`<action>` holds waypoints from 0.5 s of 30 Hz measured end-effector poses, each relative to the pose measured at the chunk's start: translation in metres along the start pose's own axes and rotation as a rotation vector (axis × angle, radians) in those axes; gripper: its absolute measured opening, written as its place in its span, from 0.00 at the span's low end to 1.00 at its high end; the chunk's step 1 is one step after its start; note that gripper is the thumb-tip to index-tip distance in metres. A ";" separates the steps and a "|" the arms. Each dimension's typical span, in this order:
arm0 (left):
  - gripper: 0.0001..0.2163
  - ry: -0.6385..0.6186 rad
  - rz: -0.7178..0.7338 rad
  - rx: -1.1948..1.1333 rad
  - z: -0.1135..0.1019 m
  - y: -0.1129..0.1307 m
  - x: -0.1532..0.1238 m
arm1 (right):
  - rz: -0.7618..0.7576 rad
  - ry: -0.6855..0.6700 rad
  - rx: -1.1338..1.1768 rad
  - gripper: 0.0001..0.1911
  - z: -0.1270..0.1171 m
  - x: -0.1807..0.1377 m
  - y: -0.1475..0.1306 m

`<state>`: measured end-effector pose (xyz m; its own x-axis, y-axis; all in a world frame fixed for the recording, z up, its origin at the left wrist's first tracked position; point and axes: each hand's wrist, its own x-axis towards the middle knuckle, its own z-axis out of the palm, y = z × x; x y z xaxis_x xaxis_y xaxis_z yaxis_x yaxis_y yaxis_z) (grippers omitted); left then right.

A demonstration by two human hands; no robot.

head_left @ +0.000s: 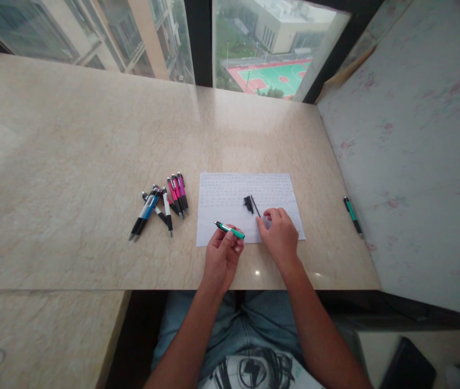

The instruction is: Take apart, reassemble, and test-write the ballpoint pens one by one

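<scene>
My left hand is closed round a green pen barrel, holding it above the near edge of a sheet of lined paper. My right hand rests on the paper's right part with its fingers curled and pinched near a thin black refill. A small black pen part lies on the sheet just left of the refill. What the right fingers pinch is hidden.
Several pens, black, blue, white and pink, lie in a heap left of the paper on the beige marble sill. One green pen lies at the sill's right end by the wall. Windows run along the far edge.
</scene>
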<state>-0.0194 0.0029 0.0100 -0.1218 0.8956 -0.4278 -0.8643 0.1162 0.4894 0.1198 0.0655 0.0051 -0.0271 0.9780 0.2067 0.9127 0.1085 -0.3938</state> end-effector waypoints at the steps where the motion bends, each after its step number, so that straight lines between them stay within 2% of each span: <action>1: 0.10 0.000 0.001 0.003 0.000 0.000 0.000 | 0.008 0.003 -0.002 0.08 0.001 0.001 0.000; 4: 0.11 0.001 0.003 0.012 0.001 0.001 0.000 | 0.048 0.024 0.063 0.09 -0.002 0.002 0.002; 7: 0.11 -0.002 0.001 0.011 0.001 0.001 -0.001 | 0.137 0.021 0.293 0.10 -0.017 -0.004 0.010; 11: 0.11 0.000 0.007 0.006 0.000 -0.001 -0.001 | 0.233 -0.133 0.687 0.11 -0.047 -0.026 0.022; 15: 0.12 0.019 0.042 0.005 -0.001 -0.003 0.000 | 0.162 -0.159 0.734 0.08 -0.071 -0.049 0.027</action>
<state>-0.0173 0.0023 0.0083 -0.1676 0.8914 -0.4211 -0.8556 0.0807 0.5113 0.1743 0.0078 0.0479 -0.0246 0.9996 -0.0139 0.4076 -0.0026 -0.9132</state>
